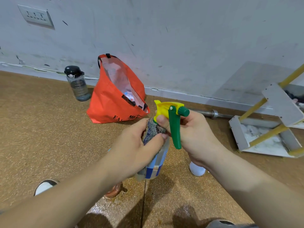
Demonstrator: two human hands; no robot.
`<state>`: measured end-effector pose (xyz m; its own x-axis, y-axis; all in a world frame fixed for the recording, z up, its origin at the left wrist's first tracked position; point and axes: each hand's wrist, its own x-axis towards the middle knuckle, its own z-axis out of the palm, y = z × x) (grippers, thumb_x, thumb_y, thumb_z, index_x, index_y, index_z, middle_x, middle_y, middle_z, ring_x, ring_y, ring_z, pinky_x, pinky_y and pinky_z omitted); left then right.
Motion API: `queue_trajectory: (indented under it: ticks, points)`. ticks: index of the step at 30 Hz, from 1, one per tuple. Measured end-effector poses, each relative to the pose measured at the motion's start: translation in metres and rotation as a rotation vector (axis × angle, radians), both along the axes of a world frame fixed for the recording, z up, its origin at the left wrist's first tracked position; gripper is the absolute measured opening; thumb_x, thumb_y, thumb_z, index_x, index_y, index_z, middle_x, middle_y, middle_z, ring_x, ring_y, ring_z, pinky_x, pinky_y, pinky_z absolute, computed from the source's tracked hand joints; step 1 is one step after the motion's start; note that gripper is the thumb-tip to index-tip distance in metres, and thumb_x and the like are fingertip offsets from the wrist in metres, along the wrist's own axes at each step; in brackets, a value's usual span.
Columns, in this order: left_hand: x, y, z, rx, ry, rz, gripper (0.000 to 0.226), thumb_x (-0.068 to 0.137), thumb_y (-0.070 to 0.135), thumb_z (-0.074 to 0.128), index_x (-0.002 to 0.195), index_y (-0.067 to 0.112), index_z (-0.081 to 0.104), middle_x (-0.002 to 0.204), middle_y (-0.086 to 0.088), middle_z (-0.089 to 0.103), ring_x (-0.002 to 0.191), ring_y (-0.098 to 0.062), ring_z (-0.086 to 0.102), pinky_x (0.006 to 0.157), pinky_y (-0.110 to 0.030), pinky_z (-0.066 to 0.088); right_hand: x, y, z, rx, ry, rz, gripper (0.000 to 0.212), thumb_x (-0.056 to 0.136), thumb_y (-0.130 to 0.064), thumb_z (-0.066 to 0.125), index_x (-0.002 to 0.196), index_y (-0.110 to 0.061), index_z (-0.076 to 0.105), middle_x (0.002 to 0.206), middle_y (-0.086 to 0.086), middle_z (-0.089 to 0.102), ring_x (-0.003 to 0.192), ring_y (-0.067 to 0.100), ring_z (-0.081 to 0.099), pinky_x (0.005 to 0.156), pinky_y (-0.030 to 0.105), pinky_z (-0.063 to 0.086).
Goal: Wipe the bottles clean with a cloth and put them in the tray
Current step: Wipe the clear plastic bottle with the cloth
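Bright, even light all round the orange bag [115, 102]. Below it, soft dark shadows pool on the floor [41, 129] beside a shiny wet glare. Right of the bag, a faint shadow greys the wall [181, 38]. Edges bow outward; the centre is crisp.

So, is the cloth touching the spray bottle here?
Touching. The head view shows the left hand gripping the cloth against the spray bottle, just under its trigger.

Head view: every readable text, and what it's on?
"FAS": black print low on the orange bag, rest hidden.
Too small to read: black tag at the bag's mouth.
Blurred, unreadable: markings on the water bottle.
No legible text: label of the spray bottle.
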<state>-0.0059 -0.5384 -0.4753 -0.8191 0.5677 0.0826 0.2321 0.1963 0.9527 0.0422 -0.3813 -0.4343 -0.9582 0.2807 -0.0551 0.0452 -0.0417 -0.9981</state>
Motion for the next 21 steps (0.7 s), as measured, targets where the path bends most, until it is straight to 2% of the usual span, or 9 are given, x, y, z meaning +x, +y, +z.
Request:
queue_trajectory:
  ticks: [2, 4, 7, 8, 11, 13, 14, 17, 21]
  points:
    - [0.004, -0.002, -0.003, -0.051, 0.133, 0.067, 0.016, 0.087, 0.043, 0.063, 0.094, 0.029, 0.063, 0.077, 0.01, 0.065, 0.075, -0.013, 0.062, 0.066, -0.033, 0.049, 0.0, 0.0, 0.003, 0.007, 0.015, 0.075, 0.007, 0.077, -0.018, 0.079, 0.08, -0.012, 0.075, 0.077, 0.005, 0.068, 0.071, 0.012, 0.064, 0.065, 0.023, 0.056]
    - [0.003, -0.004, -0.005, -0.064, 0.18, 0.091, 0.013, 0.087, 0.041, 0.063, 0.093, 0.029, 0.062, 0.074, 0.01, 0.062, 0.074, -0.014, 0.06, 0.065, -0.035, 0.049, 0.001, 0.006, 0.004, 0.064, 0.017, 0.161, 0.016, 0.086, -0.006, 0.075, 0.074, -0.017, 0.074, 0.07, 0.001, 0.066, 0.069, 0.008, 0.062, 0.067, 0.02, 0.054]
    - [-0.001, -0.008, -0.004, -0.109, 0.238, 0.158, 0.014, 0.09, 0.04, 0.066, 0.086, 0.027, 0.06, 0.065, 0.013, 0.055, 0.061, -0.007, 0.052, 0.058, -0.032, 0.041, -0.002, 0.02, 0.011, 0.132, -0.063, 0.209, 0.021, 0.096, 0.009, 0.062, 0.096, -0.008, 0.075, 0.08, 0.005, 0.074, 0.086, 0.015, 0.069, 0.084, 0.032, 0.06]
    - [-0.004, -0.009, -0.004, -0.135, 0.279, 0.183, 0.016, 0.09, 0.042, 0.065, 0.085, 0.027, 0.059, 0.064, 0.013, 0.054, 0.061, -0.007, 0.05, 0.057, -0.03, 0.039, -0.003, 0.025, 0.012, 0.097, -0.093, 0.17, 0.023, 0.098, 0.01, 0.057, 0.103, -0.005, 0.074, 0.079, 0.003, 0.073, 0.084, 0.019, 0.068, 0.082, 0.035, 0.061]
    - [-0.012, -0.013, 0.0, -0.282, 0.474, 0.159, 0.024, 0.087, 0.051, 0.055, 0.09, 0.028, 0.057, 0.072, 0.011, 0.051, 0.073, -0.016, 0.053, 0.061, -0.035, 0.042, -0.006, 0.032, 0.022, -0.071, -0.197, 0.069, 0.024, 0.102, -0.017, 0.056, 0.103, -0.001, 0.074, 0.075, 0.012, 0.066, 0.069, 0.026, 0.058, 0.062, 0.035, 0.055]
    - [-0.013, -0.012, -0.001, -0.384, 0.584, 0.123, 0.027, 0.087, 0.053, 0.052, 0.092, 0.028, 0.055, 0.077, 0.012, 0.048, 0.079, -0.022, 0.055, 0.062, -0.036, 0.04, -0.002, 0.031, 0.027, 0.005, -0.243, 0.13, 0.048, 0.098, -0.048, 0.057, 0.094, -0.003, 0.074, 0.078, 0.02, 0.066, 0.066, 0.029, 0.057, 0.06, 0.038, 0.052]
    - [-0.011, -0.011, -0.002, -0.417, 0.622, 0.119, 0.026, 0.087, 0.053, 0.052, 0.091, 0.027, 0.053, 0.078, 0.014, 0.045, 0.08, -0.022, 0.055, 0.062, -0.034, 0.037, 0.001, 0.029, 0.029, 0.118, -0.251, 0.163, 0.049, 0.096, -0.052, 0.059, 0.087, -0.005, 0.073, 0.076, 0.02, 0.066, 0.065, 0.028, 0.057, 0.06, 0.039, 0.051]
    - [-0.003, -0.007, -0.006, -0.462, 0.681, 0.091, 0.026, 0.088, 0.051, 0.055, 0.085, 0.03, 0.039, 0.077, 0.015, 0.035, 0.076, -0.02, 0.051, 0.06, -0.032, 0.03, 0.007, 0.023, 0.028, 0.431, -0.219, 0.192, 0.041, 0.1, -0.041, 0.064, 0.073, -0.01, 0.07, 0.073, 0.03, 0.062, 0.058, 0.022, 0.054, 0.057, 0.04, 0.046]
    - [-0.003, -0.006, -0.011, -0.464, 0.655, 0.011, 0.024, 0.094, 0.052, 0.05, 0.088, 0.031, 0.041, 0.079, 0.016, 0.039, 0.077, -0.012, 0.044, 0.064, -0.032, 0.031, 0.004, 0.031, 0.02, 0.369, -0.211, 0.178, 0.05, 0.104, -0.031, 0.06, 0.077, 0.01, 0.059, 0.078, 0.042, 0.057, 0.053, 0.026, 0.047, 0.049, 0.036, 0.04]
